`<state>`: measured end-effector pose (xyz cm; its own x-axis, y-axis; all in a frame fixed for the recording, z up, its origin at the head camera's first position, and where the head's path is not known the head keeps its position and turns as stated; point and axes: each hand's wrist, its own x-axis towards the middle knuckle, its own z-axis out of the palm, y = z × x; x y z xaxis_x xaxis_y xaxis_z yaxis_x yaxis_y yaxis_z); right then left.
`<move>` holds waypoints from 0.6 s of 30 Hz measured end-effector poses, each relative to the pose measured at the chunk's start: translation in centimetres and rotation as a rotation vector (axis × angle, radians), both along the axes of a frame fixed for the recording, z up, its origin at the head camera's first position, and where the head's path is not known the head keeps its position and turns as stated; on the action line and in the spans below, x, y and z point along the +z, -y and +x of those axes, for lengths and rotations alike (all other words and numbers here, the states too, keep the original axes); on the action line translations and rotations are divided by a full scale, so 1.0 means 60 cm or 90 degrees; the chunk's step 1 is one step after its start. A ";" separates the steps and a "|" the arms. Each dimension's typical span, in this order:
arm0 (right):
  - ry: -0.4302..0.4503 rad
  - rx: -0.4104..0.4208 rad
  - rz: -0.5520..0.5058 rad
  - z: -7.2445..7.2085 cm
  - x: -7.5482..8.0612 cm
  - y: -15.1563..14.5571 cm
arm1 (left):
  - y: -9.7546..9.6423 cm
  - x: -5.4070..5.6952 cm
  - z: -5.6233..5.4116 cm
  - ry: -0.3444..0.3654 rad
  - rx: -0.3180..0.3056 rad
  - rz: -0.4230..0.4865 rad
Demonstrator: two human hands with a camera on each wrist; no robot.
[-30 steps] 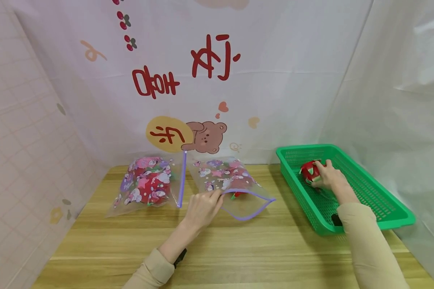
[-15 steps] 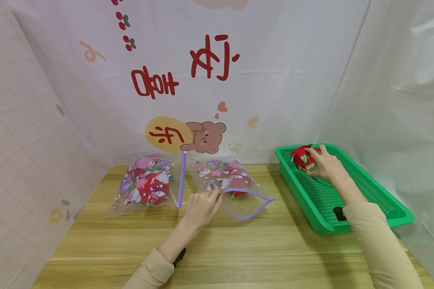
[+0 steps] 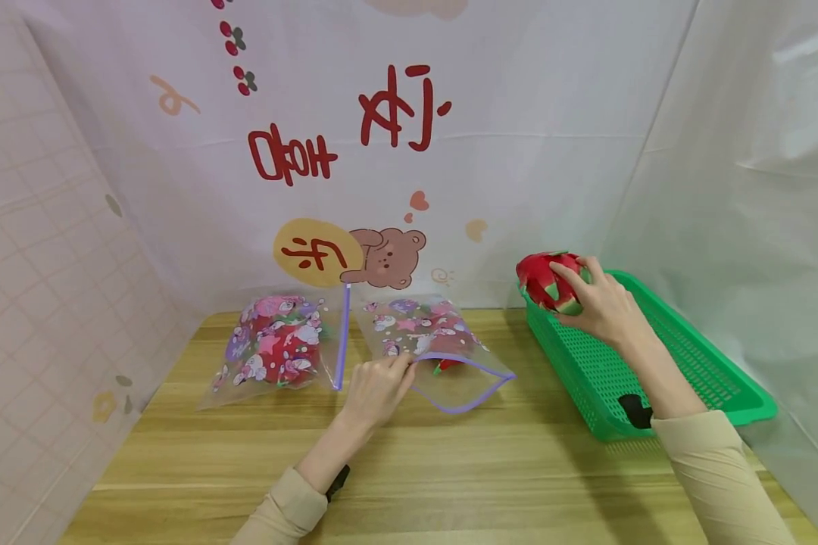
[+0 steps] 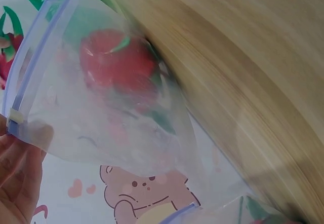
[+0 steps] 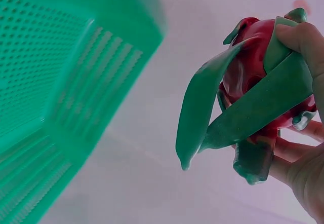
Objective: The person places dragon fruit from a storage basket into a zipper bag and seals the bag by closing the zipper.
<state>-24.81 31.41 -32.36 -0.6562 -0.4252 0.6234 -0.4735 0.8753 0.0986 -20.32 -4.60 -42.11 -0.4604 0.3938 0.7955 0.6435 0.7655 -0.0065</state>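
My right hand (image 3: 603, 306) grips a red dragon fruit (image 3: 548, 281) with green leafy scales, held above the left far rim of the green basket (image 3: 589, 378). In the right wrist view, fingers and thumb wrap round the dragon fruit (image 5: 253, 72) while its long green leaves hang down. My left hand (image 3: 376, 390) pinches the purple-edged mouth of a printed zip bag (image 3: 423, 329) lying on the table. That mouth gapes open. Through the clear side in the left wrist view, a red fruit with green tips (image 4: 119, 62) lies inside the bag.
A second printed zip bag (image 3: 276, 344), with red fruit in it, lies to the left, its purple zip edge (image 3: 343, 341) beside the first bag. White printed sheeting (image 3: 518, 182) stands behind the wooden table (image 3: 423, 477).
My right hand has lifted the dragon fruit out of the basket, moving up and to the left. The left hand stays at the bag's mouth, almost still.
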 end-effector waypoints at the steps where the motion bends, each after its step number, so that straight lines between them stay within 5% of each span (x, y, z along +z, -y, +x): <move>1: -0.010 0.009 0.001 0.006 0.001 0.008 | 0.000 0.000 0.000 0.000 0.001 0.000; 18: -0.087 0.168 0.040 0.093 -0.052 0.111 | 0.007 0.002 0.001 0.007 0.011 -0.001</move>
<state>-19.23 24.75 -35.50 -0.4298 -0.6106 0.6652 -0.6627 0.7137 0.2269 -20.26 -5.03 -41.99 -0.4752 0.3879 0.7897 0.6307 0.7760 -0.0016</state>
